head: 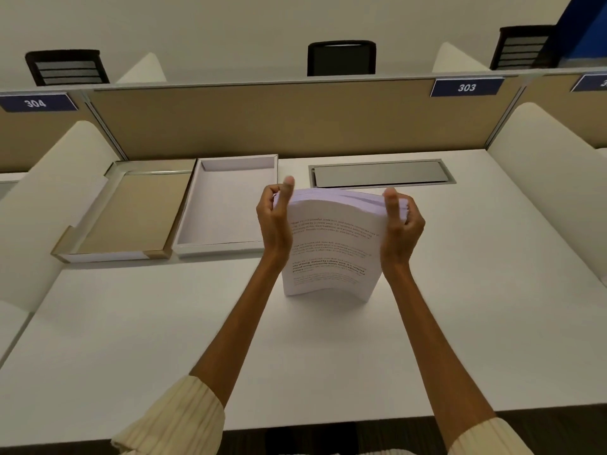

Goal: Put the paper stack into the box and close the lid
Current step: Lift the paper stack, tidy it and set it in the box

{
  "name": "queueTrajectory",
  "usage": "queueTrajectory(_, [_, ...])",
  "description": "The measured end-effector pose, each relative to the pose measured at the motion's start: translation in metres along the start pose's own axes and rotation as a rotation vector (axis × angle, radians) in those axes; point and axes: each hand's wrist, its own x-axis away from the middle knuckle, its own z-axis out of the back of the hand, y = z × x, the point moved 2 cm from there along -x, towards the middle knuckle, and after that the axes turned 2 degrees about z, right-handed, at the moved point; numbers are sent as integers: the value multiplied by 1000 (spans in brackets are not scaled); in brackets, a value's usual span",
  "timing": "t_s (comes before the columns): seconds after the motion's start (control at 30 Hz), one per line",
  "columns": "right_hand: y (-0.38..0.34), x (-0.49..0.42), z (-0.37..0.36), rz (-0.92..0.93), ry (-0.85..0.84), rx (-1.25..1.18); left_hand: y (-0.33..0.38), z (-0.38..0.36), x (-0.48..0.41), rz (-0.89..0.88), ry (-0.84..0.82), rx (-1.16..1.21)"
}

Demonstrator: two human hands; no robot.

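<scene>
A person stands at a white desk (164, 323), both forearms stretched forward. The left hand (274, 221) and right hand (402, 221) each clamp a side of a thick paper stack (328, 247), thumbs pressed on the printed front page and the other fingers curled behind. The stack stands on end, its bottom edge resting on the desk near the middle and its top edge up between the hands. Its long axis runs roughly vertical, leaning a little, and the printed page faces the person. The sheets bow slightly. Standing it upright like this is probably a way to square the edges before loading.

Just to the left of the stack, an open white box (226, 247) lies flat and empty, its long side running away from the person. Beside that, further left, the lid (108, 251) lies upturned, tan inside. Both sit within easy reach, so the stack should need tipping flat and carrying leftward.
</scene>
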Motion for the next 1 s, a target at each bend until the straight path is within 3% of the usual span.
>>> queueTrajectory(0.1, [-6,-6,-7,4,140,62,1,-9,4,-37,145,-123])
queueTrajectory(0.23, [-3,-12,-7,22,112,50,2,-10,2,-65,142,-121])
queueTrajectory(0.4, [15,9,2,112,-72,-94,-28,-1,13,-75,22,24])
queueTrajectory(0.57, [49,29,14,-5,-135,-51,-78,15,21,62,-82,-77])
queueTrajectory(0.7, [64,26,15,-117,-178,8,-76,20,10,12,-143,-222])
queueTrajectory(0.83, [56,23,13,-110,-125,-55,-70,19,13,-20,-108,-148])
queueTrajectory(1.0, [54,27,21,-82,-194,-119,-63,20,27,-113,-169,-102])
